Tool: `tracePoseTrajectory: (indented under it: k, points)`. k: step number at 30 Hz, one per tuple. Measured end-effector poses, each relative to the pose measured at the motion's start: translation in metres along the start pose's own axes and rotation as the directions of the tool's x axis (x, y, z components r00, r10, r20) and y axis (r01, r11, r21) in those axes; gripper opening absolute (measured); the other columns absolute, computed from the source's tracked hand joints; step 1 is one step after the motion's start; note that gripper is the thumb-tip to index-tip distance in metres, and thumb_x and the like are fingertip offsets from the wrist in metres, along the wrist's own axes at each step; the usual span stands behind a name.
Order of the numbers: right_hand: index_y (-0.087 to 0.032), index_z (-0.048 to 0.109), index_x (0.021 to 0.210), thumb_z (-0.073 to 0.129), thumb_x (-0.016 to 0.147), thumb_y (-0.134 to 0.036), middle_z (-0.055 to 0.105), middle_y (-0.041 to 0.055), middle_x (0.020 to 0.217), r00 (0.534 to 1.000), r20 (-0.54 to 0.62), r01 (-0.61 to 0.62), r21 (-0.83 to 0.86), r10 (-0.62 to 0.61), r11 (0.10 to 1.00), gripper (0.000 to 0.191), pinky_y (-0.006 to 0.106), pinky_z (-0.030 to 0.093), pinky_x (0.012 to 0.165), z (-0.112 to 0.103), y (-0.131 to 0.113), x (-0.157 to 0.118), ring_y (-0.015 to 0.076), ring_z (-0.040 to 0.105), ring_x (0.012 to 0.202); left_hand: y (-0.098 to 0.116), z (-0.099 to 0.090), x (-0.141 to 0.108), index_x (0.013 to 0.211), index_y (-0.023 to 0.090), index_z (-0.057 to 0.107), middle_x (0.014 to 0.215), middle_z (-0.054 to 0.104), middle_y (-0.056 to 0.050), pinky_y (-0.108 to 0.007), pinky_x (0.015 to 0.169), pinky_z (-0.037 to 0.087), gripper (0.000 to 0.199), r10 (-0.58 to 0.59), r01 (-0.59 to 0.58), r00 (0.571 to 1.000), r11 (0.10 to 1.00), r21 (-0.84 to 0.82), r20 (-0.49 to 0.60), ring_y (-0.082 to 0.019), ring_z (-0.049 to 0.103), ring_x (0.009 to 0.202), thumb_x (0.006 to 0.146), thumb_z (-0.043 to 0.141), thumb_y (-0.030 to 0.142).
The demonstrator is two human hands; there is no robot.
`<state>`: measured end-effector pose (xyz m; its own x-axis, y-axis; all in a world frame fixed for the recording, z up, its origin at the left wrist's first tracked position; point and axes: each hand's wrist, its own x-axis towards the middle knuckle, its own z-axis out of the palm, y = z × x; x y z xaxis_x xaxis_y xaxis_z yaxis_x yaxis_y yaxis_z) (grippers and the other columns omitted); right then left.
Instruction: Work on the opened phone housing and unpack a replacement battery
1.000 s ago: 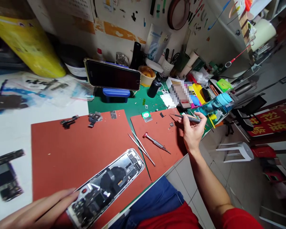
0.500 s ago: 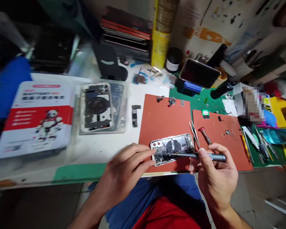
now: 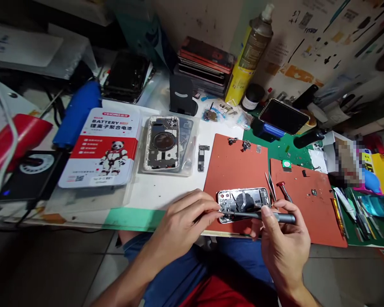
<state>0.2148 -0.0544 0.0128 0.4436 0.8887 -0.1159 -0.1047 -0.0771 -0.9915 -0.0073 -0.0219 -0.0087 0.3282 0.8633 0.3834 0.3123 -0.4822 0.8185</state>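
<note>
An opened phone housing (image 3: pixel 248 198) lies on the left reddish-brown mat (image 3: pixel 237 166) near the table's front edge. My right hand (image 3: pixel 283 238) grips a grey screwdriver (image 3: pixel 284 218), whose shaft points left across the phone's lower part. At the phone's left end is my left hand (image 3: pixel 192 217), its fingertips pinched together by the screwdriver's tip; whatever may be between them is too small to make out. Tweezers (image 3: pixel 270 186) and a red-capped small screwdriver (image 3: pixel 284 192) lie just beyond my right hand.
Left of the mat are a narrow circuit board (image 3: pixel 201 158), a second phone housing (image 3: pixel 162 143) and a battery box (image 3: pixel 100 149). Behind stand a yellow spray can (image 3: pixel 248 59) and a propped phone (image 3: pixel 284 116). Several tools (image 3: pixel 350 204) lie at right.
The view has swung left, so things appear farther right. My left fingertips have closed together and moved to the screwdriver's tip, which now sits nearer the phone's left end.
</note>
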Motion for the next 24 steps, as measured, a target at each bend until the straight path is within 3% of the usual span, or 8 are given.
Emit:
tracePoseTrajectory:
  k: [7, 14, 24]
  points:
    - [-0.024, 0.064, 0.107, 0.092, 0.084, -0.029, 0.071, -0.0061, 0.065, 0.999, 0.009, 0.047, -0.002, -0.047, 0.999, 0.037, 0.027, 0.055, 0.040, 0.0006, -0.0008, -0.0009, 0.0158, 0.064, 0.041, 0.0002, -0.0009, 0.0014, 0.108, 0.022, 0.069, 0.099, 0.073, -0.001, -0.028, 0.082, 0.054, 0.016, 0.015, -0.015, 1.000, 1.000, 0.010, 0.003, -0.014, 0.069, 0.090, 0.102, 0.067, 0.007]
    - [-0.025, 0.062, 0.101, 0.089, 0.087, -0.028, 0.071, -0.0063, 0.058, 0.980, 0.005, 0.197, -0.089, -0.197, 0.976, 0.030, 0.025, 0.055, 0.041, 0.0067, -0.0075, -0.0036, 0.0168, 0.065, 0.038, -0.0004, 0.0001, 0.0014, 0.107, 0.022, 0.070, 0.097, 0.073, -0.001, -0.029, 0.081, 0.055, 0.014, 0.014, -0.014, 1.000, 0.999, 0.029, -0.004, -0.015, 0.069, 0.088, 0.102, 0.067, 0.009]
    - [-0.025, 0.062, 0.101, 0.090, 0.086, -0.031, 0.070, -0.0062, 0.058, 0.978, -0.009, 0.207, -0.144, -0.211, 0.968, 0.032, 0.027, 0.055, 0.040, 0.0073, -0.0085, -0.0041, 0.0156, 0.061, 0.036, 0.0004, 0.0008, 0.0032, 0.104, 0.022, 0.071, 0.094, 0.074, -0.001, -0.029, 0.079, 0.056, 0.012, 0.000, 0.000, 1.000, 1.000, 0.026, -0.001, -0.015, 0.070, 0.086, 0.104, 0.065, 0.012]
